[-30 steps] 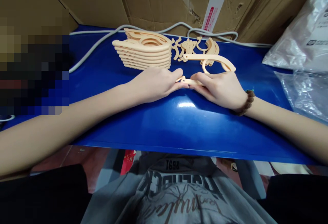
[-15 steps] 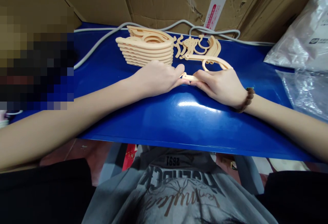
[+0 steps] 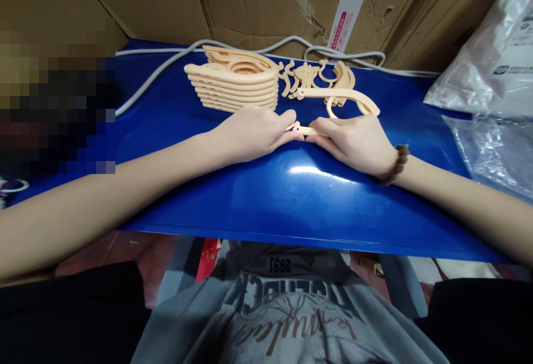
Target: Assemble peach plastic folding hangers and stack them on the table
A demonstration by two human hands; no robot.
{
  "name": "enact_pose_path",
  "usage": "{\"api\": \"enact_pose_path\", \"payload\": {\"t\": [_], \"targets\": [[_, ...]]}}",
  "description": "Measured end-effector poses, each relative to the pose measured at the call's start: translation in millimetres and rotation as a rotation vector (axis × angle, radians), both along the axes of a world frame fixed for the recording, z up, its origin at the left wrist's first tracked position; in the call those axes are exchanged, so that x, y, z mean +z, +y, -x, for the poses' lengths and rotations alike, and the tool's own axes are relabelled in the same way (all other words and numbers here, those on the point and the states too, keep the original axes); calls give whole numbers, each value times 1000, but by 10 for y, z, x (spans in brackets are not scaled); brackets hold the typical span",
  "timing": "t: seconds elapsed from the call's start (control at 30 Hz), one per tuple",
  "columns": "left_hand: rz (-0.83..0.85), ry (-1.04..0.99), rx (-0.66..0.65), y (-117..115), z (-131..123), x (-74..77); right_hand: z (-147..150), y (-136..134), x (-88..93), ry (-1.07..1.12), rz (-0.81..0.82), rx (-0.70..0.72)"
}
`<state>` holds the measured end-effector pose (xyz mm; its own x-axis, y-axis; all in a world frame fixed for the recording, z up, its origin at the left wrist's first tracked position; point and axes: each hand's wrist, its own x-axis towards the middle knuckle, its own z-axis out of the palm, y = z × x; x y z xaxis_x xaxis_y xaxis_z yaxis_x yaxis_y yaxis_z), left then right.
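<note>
My left hand point(image 3: 260, 133) is closed in a pinch on a small cream plastic piece point(image 3: 292, 126), mostly hidden by the fingers. It meets the holed end of a cream plastic hanger arm point(image 3: 306, 130), which my right hand point(image 3: 353, 144) grips between thumb and fingers. The rest of that arm is covered by the right hand. Just beyond this hand is another curved hanger piece point(image 3: 339, 94); whether it joins the held one I cannot tell. Behind the left hand rises a neat stack of cream hanger parts point(image 3: 237, 83).
Loose hooks and small curved parts point(image 3: 308, 75) lie at the back of the blue table point(image 3: 250, 197). A white cable point(image 3: 160, 69) runs along the cardboard point(image 3: 250, 3) behind. Clear plastic bags point(image 3: 478, 75) occupy the right side.
The view has shifted slightly. Both hands keep the same pinching grip, with the two pieces still meeting between them.
</note>
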<state>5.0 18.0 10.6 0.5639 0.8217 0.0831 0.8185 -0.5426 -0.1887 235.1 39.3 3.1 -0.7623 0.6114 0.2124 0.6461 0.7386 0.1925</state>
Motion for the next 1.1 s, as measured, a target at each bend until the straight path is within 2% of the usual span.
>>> {"api": "enact_pose_path", "payload": {"t": [0.57, 0.87, 1.1], "targets": [[-231, 72, -117, 12, 18, -39, -35, 28, -20, 39, 11, 49], [-322, -14, -241, 66, 89, -130, -39, 25, 0, 28, 59, 68], [-398, -44, -292, 63, 97, -138, -28, 29, 2, 31, 79, 30]]}}
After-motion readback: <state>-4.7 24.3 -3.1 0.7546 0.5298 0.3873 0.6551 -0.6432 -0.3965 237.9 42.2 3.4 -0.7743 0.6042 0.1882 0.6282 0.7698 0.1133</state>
